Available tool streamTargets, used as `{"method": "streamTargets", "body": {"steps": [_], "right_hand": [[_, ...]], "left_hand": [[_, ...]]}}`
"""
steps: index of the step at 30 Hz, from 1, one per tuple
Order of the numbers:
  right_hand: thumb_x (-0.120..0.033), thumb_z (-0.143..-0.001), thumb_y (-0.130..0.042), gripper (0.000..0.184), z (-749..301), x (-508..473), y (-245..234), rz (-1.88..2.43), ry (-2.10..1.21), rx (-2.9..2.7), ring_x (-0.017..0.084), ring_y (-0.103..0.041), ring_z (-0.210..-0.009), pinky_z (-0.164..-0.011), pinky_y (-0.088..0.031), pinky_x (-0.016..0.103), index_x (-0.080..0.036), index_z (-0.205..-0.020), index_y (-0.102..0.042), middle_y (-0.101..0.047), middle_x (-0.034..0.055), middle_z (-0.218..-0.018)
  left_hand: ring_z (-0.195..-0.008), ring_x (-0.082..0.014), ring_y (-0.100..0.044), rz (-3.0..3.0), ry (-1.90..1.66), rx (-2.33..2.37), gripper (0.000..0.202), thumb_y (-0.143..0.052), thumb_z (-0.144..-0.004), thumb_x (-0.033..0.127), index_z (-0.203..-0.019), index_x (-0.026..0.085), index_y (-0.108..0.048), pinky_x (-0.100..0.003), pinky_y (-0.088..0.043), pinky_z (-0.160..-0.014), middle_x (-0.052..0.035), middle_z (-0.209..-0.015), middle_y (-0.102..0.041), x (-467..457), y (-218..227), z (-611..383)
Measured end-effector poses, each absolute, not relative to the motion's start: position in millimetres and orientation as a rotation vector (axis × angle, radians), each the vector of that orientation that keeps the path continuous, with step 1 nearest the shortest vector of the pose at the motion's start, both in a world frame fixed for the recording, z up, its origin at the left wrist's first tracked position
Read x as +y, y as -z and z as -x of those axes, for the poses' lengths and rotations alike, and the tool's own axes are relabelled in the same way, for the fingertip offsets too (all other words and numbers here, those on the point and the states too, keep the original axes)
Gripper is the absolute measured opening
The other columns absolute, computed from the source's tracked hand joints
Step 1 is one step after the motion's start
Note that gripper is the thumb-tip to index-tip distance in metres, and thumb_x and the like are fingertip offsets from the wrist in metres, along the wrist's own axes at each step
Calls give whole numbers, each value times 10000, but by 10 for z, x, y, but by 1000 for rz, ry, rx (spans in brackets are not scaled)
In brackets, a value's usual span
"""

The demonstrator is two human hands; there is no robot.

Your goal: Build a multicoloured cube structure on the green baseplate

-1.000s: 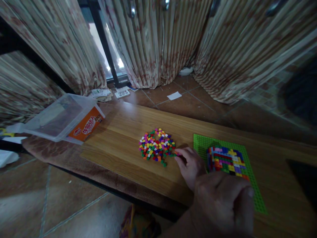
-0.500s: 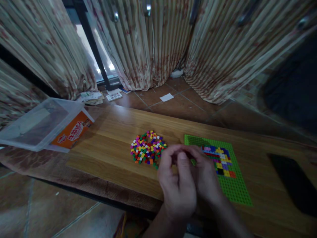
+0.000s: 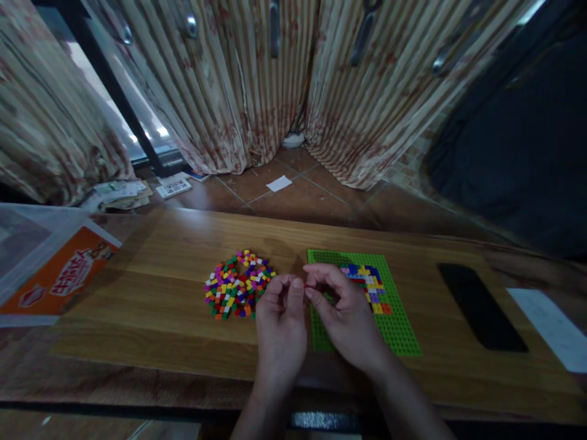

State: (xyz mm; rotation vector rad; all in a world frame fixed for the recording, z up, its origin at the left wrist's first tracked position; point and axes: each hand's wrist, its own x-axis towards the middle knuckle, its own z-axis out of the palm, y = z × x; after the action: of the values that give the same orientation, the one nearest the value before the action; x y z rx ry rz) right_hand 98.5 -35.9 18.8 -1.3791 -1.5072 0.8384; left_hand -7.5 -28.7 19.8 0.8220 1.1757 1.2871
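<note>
My left hand (image 3: pixel 282 321) is closed, thumb pressed against curled fingers, beside the pile of small coloured toy bricks (image 3: pixel 236 290). What it holds, if anything, is hidden. My right hand (image 3: pixel 346 315) pinches a small red brick (image 3: pixel 307 285) between thumb and forefinger, close to the left thumb. Under the right hand lies a green studded baseplate (image 3: pixel 398 333). A patch of blue, yellow, red, white, purple and orange bricks (image 3: pixel 373 287) is fixed on it, partly covered by my right hand.
Everything stands on a wooden table (image 3: pixel 151 293). At left is a clear plastic box (image 3: pixel 27 223) with an orange label. A black phone-like slab (image 3: pixel 481 308) and a white paper (image 3: pixel 548 327) lie at right. Striped curtains (image 3: pixel 257 91) hang behind.
The view has swung to the right, so the box sits further left and the white paper shows. My hands have drawn apart from being clasped together, and the red brick has come into sight.
</note>
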Motion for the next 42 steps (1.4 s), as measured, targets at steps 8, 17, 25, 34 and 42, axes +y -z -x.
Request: {"method": "streamTargets", "body": {"steps": [8,17,25,34,42], "right_hand": [[-222,-874,-588,205,-972,-353,-132,1248,-1031,-1408,126,-624,-773,-725,-510,264,-233,-1078,-605,-639,-15,-848],[-99,-886,-515,181,-860,-317,174,1565,-503,-1822,186,-604,-811,-745,-453,312,-204,-823,-647,-649,39,-835],[-91,-896,-491,242,-665,-259,368,1534,-501,-1912,200,-608,-863,-790,-474,318,-241,-885,-681,-652,42,-869],[-99,-866,-549,214,-548,-298,357,1523,-484,-1938,216,-600,-919,-827,-502,347,-222,-959,-697,-628,63,-956],[-141,-888,-570,133,-549,-271,373,1506,-457,-1989,228,-588,-930,-833,-481,360,-226,-888,-673,-659,53,-947]], "left_hand": [[-507,-72,-406,-739,-1128,1135,331,-653,-776,471,-692,162,-565,-193,-341,-499,51,-561,-467,-262,-161,204],[-699,-177,-625,-1598,-754,1853,130,-542,-858,233,-815,190,-657,-271,-418,-664,-47,-760,-688,-112,-40,501],[-833,-224,-676,-1765,-556,1914,203,-491,-873,165,-868,196,-691,-305,-459,-747,-83,-869,-728,-55,-5,549],[-824,-223,-690,-1607,-766,1921,252,-493,-881,208,-970,212,-729,-316,-492,-746,-69,-919,-757,-20,-133,726],[-756,-175,-672,-1382,-1009,1819,206,-550,-854,243,-920,194,-738,-293,-492,-741,-40,-884,-756,-12,-162,815]]}}
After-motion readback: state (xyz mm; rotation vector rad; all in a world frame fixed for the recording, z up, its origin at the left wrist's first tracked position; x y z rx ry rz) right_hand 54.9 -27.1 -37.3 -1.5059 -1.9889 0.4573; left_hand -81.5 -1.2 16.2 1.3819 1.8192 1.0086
